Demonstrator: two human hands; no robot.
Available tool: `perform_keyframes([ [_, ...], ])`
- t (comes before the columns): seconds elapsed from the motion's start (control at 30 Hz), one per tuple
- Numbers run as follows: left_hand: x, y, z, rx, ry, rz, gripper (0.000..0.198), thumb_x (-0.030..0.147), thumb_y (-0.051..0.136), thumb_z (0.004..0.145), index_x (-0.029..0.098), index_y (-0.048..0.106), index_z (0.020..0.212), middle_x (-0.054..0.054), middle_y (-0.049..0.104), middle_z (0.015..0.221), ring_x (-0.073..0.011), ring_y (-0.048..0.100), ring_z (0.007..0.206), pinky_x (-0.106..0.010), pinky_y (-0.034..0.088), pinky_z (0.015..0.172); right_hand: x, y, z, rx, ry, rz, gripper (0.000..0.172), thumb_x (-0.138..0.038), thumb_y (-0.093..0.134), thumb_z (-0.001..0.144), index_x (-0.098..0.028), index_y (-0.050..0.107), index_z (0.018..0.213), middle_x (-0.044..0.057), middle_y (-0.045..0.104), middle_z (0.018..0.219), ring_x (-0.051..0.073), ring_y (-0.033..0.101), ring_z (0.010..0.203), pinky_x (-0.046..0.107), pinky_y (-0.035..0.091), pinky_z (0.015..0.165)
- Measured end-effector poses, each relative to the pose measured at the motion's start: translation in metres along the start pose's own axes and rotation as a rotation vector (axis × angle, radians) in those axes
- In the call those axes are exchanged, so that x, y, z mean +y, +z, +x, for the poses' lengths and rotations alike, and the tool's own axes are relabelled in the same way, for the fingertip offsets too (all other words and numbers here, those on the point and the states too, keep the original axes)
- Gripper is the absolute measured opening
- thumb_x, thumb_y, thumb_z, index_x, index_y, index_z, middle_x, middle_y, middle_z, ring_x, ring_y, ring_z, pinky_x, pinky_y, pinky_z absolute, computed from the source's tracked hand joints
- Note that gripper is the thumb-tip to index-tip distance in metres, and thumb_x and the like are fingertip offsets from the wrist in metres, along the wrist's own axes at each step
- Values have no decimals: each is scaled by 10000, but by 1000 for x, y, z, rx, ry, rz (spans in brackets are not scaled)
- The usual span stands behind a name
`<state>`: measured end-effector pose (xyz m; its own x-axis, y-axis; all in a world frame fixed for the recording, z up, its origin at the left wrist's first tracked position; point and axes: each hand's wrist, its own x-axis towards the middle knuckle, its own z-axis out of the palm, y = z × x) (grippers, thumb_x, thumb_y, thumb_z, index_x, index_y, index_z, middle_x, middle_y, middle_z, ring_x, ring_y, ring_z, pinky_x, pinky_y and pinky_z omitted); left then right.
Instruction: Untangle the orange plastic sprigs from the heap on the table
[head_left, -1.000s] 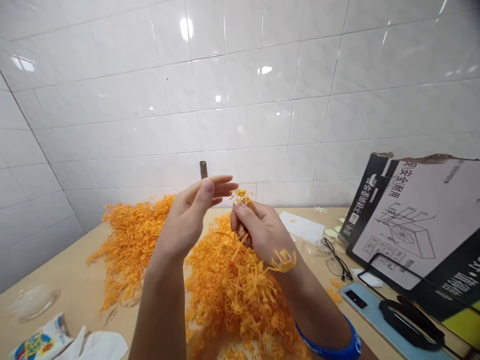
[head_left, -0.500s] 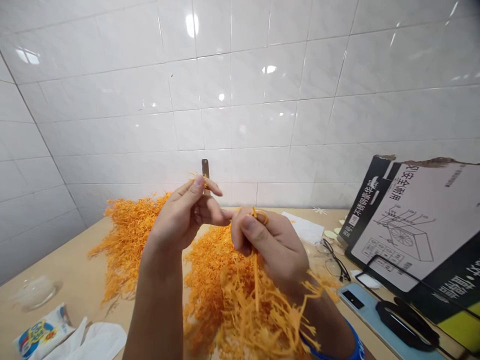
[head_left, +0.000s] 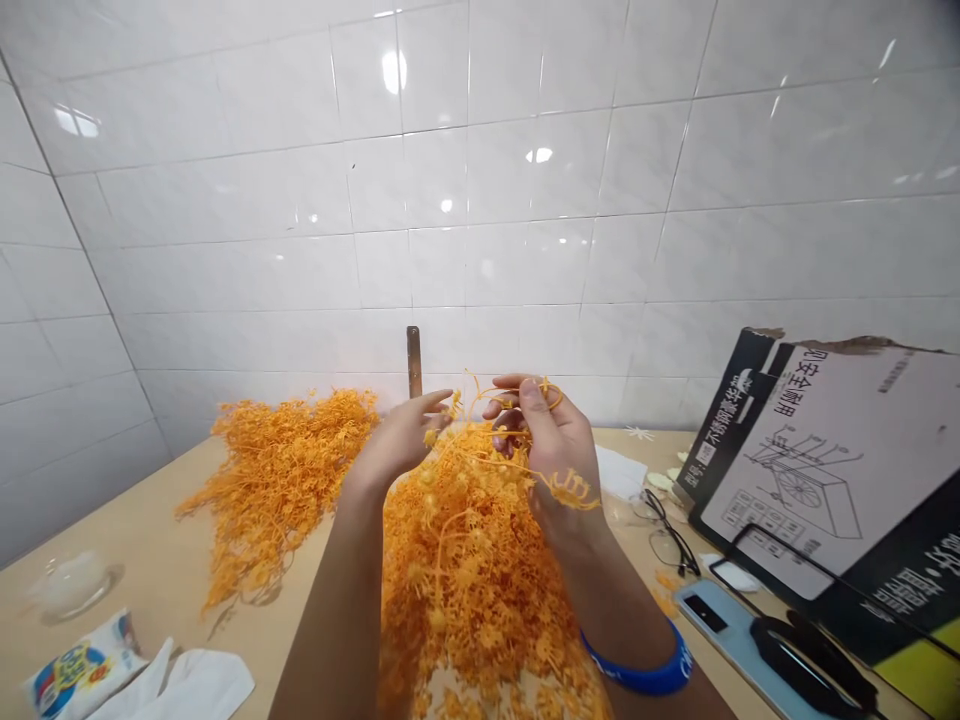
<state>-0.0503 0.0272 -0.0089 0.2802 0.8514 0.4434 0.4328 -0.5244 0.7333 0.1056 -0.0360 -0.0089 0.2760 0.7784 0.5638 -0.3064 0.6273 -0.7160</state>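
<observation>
My right hand [head_left: 559,425] is closed with thumb against fingers on a thin orange strand [head_left: 553,395], which loops over the thumb. More of its branching, flower-tipped ends trail down over the wrist. Facing it, my left hand [head_left: 409,435] has its fingers stretched toward the right hand, with orange tips around the fingertips; its thumb is mostly hidden, and whether it touches the strand is unclear. Beneath both hands lies a large heap of orange branching strands [head_left: 480,570] with small flower-like ends. To the left spreads a second orange heap [head_left: 285,480].
A brown strip [head_left: 414,360] stands upright by the tiled wall. On the right are a printed carton [head_left: 810,450], eyeglasses [head_left: 671,530], a light blue phone [head_left: 739,640] and a dark strapped object [head_left: 814,665]. A tissue packet [head_left: 86,665] and white tissue [head_left: 202,685] lie front left.
The strand bundle that hung below my right hand now lies spread between the hands and over the right wrist. My hands have moved apart, and the left has turned its back toward me.
</observation>
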Motion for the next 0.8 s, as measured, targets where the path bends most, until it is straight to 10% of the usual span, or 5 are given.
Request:
perform_keyframes([
  [0.43, -17, 7, 12, 50, -36, 160, 542, 138, 534, 779, 154, 556, 1320, -167, 659, 1200, -311, 594, 1128, -419, 431, 980, 2, -2, 3, 9, 5, -93, 285, -389, 565, 917, -198, 660, 1106, 81, 710, 1072, 103, 638, 643, 220, 428, 501],
  [0.67, 14, 8, 8, -54, 17, -512, 543, 572, 404, 931, 182, 628, 1234, -148, 634, 1265, -301, 575, 1176, -431, 458, 961, 0, -2, 2, -23, 6, -137, 284, -358, 554, 916, -187, 652, 1121, 79, 711, 1036, 122, 647, 647, 240, 430, 502],
  [0.8, 32, 4, -2, -99, 94, -521, 466, 553, 549, 883, 226, 680, 1187, -116, 663, 1235, -286, 582, 1173, -404, 468, 953, -2, -1, 0, -46, -32, -186, 256, -356, 548, 925, -207, 671, 1092, 50, 710, 919, 124, 636, 632, 247, 438, 514],
])
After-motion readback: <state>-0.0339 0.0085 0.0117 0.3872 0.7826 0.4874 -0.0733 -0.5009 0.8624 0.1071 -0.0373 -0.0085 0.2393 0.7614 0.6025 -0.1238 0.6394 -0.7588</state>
